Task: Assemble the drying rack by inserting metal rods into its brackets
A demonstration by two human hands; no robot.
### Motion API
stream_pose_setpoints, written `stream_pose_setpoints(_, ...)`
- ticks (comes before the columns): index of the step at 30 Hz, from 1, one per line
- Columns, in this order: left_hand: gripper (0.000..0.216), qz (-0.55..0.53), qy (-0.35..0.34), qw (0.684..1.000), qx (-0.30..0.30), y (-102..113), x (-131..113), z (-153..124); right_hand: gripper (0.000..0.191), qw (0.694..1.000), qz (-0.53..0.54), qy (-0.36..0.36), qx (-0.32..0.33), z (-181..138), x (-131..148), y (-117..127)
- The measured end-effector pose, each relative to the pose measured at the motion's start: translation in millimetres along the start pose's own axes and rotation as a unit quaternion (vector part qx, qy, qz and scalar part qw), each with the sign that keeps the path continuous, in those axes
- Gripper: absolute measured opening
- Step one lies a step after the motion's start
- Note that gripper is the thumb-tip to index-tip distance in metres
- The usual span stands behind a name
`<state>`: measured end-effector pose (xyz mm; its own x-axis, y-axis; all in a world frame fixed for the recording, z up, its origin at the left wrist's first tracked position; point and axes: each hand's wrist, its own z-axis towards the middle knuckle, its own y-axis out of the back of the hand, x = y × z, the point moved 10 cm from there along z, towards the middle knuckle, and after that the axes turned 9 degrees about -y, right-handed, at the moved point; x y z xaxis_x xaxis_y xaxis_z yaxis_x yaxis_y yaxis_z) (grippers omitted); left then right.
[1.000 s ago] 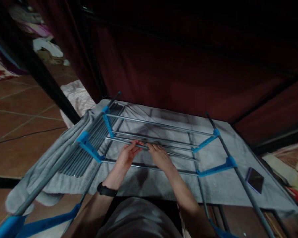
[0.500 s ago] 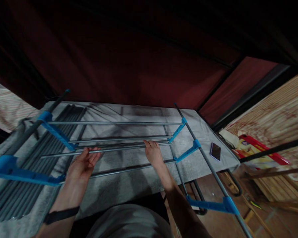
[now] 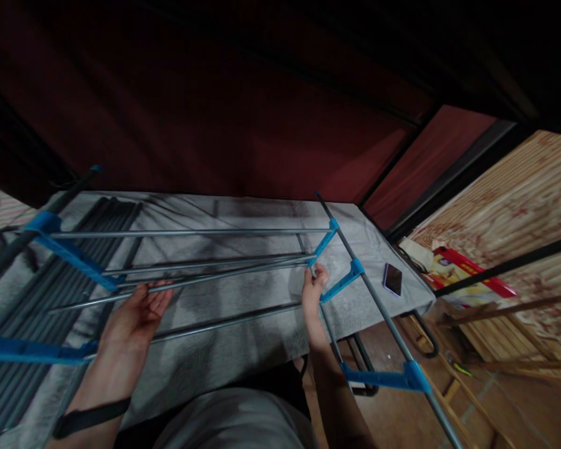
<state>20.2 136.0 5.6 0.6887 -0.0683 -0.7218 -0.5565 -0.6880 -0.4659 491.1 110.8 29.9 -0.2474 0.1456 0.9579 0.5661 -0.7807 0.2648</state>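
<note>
A loose metal rod (image 3: 224,272) slants across the frame, its left end free in the air and its right end near a blue plastic bracket (image 3: 325,245). My left hand (image 3: 133,318) holds this rod, the thumb on it and the fingers beneath. My right hand (image 3: 314,292) has its fingers curled at the lower end of that bracket; the exact contact is partly hidden. Crossbars (image 3: 191,232) join the right-hand brackets to a blue bracket (image 3: 75,252) on the left. Another blue bracket (image 3: 343,284) sits just right of my right hand.
Several grey tubes (image 3: 81,268) lie in a row at the left on a grey cloth-covered table (image 3: 262,215). A phone (image 3: 393,279) rests near the right edge. Beyond are a red and yellow box (image 3: 467,274) and a wooden frame (image 3: 505,340) on the floor.
My right hand has moved right along the rod to the bracket. The rod's left end, with my left hand, has shifted left and slightly down; the view has turned a little.
</note>
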Motion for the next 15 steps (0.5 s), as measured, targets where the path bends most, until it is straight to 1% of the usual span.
stream_pose_setpoints(2, 0.024, 0.001, 0.007, 1.000, 0.001, -3.9, 2.9, -3.9, 0.040, 0.998, 0.035, -0.042, 0.019, 13.8, -8.3, -6.7)
stream_pose_setpoints(5, 0.026, -0.002, 0.014, 1.000, 0.006, -10.4, 7.4, -10.0, 0.037, 0.988, 0.111, -0.096, 0.058, 26.7, -11.5, -19.2)
stream_pose_setpoints(8, 0.026, -0.010, 0.019, 1.000, 0.016, -15.6, 11.7, -12.4, 0.036, 0.955, 0.231, -0.152, 0.109, 29.1, -7.4, -32.7)
stream_pose_setpoints(10, 0.025, -0.013, 0.016, 1.000, 0.020, -17.0, 13.2, -11.6, 0.035, 0.931, 0.290, -0.177, 0.134, 28.0, -1.3, -39.4)
stream_pose_setpoints(12, 0.024, -0.013, 0.012, 1.000, 0.016, -16.4, 13.9, -10.0, 0.033, 0.911, 0.330, -0.201, 0.144, 27.2, 2.7, -43.9)
stream_pose_setpoints(15, 0.026, -0.007, 0.018, 1.000, 0.009, -15.5, 15.4, -9.0, 0.024, 0.891, 0.363, -0.235, 0.141, 27.4, 3.4, -48.1)
